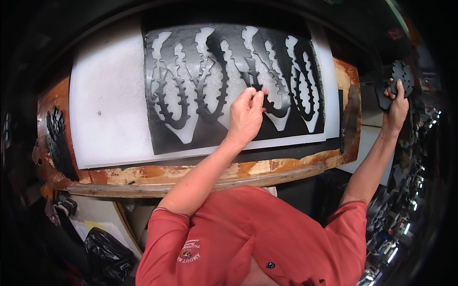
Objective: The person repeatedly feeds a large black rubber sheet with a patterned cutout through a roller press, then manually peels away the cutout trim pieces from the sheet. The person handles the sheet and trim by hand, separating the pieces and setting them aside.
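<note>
A black sheet (214, 128) with several long, notched cut-outs lies over a white board. Above its right half my left hand (247, 114) is closed in a pinch on a black notched strip (279, 110). This strip curves in a U and rises partly off the sheet; my fingers hide some of it. Off to the far right, my right hand (397, 107) grips a flat black piece (402, 78) with a rounded, dotted end, held up beyond the table's edge. A second dark part shows below it by the fingers, and I cannot tell if it is separate.
Under the sheet, the white board (107, 109) covers much of a worn wooden table (200, 174). A bundle of dark, toothed pieces (57, 136) lies at the table's left end. Below on the left is a black plastic bag (107, 255).
</note>
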Available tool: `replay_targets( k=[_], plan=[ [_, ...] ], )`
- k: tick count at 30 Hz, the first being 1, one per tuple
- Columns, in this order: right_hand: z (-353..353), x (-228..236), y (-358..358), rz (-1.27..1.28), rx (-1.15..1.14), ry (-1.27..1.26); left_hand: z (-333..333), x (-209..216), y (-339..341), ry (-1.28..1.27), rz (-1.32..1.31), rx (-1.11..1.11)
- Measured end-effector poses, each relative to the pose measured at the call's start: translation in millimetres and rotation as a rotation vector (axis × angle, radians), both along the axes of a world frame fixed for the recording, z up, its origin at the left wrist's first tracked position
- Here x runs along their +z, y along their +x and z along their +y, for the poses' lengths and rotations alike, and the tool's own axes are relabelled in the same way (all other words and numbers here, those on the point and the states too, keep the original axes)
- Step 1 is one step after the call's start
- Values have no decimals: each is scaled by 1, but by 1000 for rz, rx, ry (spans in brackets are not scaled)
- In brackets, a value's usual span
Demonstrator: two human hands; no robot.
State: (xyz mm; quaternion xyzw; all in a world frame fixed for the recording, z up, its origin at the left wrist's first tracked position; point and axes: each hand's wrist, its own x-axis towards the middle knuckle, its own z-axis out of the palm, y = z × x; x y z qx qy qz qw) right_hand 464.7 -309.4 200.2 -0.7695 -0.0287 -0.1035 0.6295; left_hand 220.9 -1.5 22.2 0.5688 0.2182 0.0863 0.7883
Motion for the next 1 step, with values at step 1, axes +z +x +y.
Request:
replay_targets(
  k=[1],
  plan=[
    [11,-7,-8,-28,-2,-33,0,-1,0,2,27,5]
  ],
)
